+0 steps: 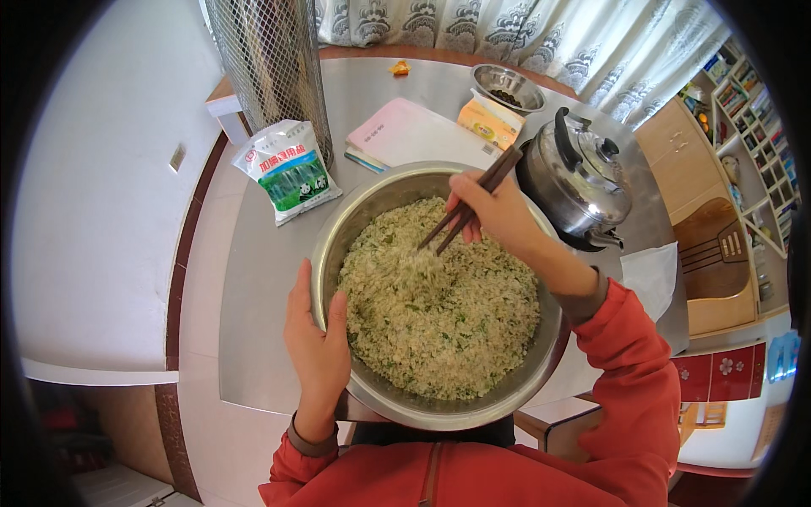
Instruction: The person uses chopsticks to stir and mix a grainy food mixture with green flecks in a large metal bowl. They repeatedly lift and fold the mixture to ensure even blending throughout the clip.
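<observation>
A wide stainless-steel basin [437, 421] stands at the table's front edge, close to my body. It holds a crumbly pale filling flecked with green bits [443, 336]. My left hand [317, 336] grips the basin's left rim, thumb over the edge and fingers along the outside. In my right hand [491, 212] is a pair of dark wooden chopsticks [469, 204], slanting down to the left. Their tips are in the filling, where some crumbs look blurred by motion.
Left of the basin lies a printed plastic packet [291, 171], near a wire-mesh cylinder [272, 70]. Behind are booklets [405, 130], an orange tissue pack [491, 120] and a small metal bowl [507, 79]. A steel kettle [580, 177] stands close on the right, by a white paper sheet [649, 275].
</observation>
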`<state>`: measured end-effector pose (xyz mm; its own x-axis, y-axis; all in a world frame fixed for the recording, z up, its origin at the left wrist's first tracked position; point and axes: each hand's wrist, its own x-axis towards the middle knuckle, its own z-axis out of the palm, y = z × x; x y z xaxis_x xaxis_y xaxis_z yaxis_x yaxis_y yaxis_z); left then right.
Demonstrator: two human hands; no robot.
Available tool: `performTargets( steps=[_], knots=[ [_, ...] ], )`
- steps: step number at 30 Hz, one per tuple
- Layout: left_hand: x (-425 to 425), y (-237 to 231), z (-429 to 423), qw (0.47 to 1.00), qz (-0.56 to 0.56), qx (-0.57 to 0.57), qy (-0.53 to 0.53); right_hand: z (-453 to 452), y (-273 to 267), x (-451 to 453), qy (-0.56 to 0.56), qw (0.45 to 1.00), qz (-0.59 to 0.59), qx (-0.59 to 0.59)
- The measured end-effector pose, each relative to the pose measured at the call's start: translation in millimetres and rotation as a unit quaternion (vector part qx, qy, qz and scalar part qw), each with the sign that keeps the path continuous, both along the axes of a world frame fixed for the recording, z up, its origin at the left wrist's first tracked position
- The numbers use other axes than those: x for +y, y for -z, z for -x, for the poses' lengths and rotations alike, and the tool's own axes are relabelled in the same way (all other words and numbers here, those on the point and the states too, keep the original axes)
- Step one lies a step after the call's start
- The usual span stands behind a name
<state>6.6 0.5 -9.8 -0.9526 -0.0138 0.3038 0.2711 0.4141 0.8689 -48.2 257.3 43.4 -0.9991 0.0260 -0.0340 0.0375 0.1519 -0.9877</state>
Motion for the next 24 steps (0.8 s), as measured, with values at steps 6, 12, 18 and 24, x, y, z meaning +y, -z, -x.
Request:
performTargets(
  steps=[6,12,18,24],
  knots=[
    [0.6,-1.7,-1.5,1.000,0.016,0.006,-0.009,-66.8,-28.8,-5.4,-0.093,0.993,-0.075,0.018],
    [-0.6,-2.6,-2.1,1.000,0.022,-0.002,-0.009,-112.9,-59.3,19.4,-0.193,0.947,-0.225,0.123],
    [-0.4,1.7,0.3,1.000,-0.004,-0.003,0.001,-118.3,-68.0,48.9,0.007,0.987,-0.086,0.135],
    [-1.4,2.0,1.1,1.000,-0.005,-0.002,-0.001,-52.3,-56.0,60.7,0.205,0.965,-0.086,0.138]
  ],
)
